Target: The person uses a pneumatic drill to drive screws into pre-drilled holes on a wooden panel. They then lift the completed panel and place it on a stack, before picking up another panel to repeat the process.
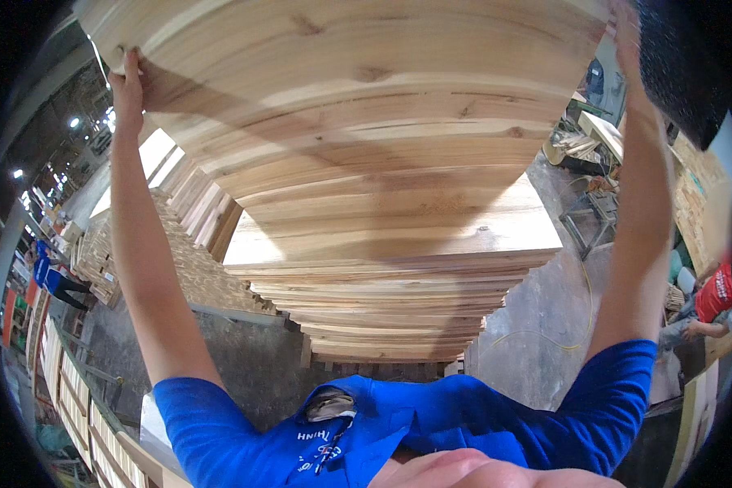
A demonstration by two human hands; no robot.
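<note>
A wide wooden panel with knots and long grain is raised and tilted in front of me, filling the upper middle of the view. My left hand grips its left edge, fingers at the rim. At the opposite edge, my right hand holds the panel too, slightly blurred and partly cut by the top of the picture. Both arms are stretched forward. Below the raised panel stands a tall stack of similar panels, their front edges facing me. The raised panel shades part of the stack's top and hides its far side.
More stacked wood stands close on the left. A person in blue is at the far left, and a person in red at the right. A yellow hose lies on the concrete floor beside a metal stand.
</note>
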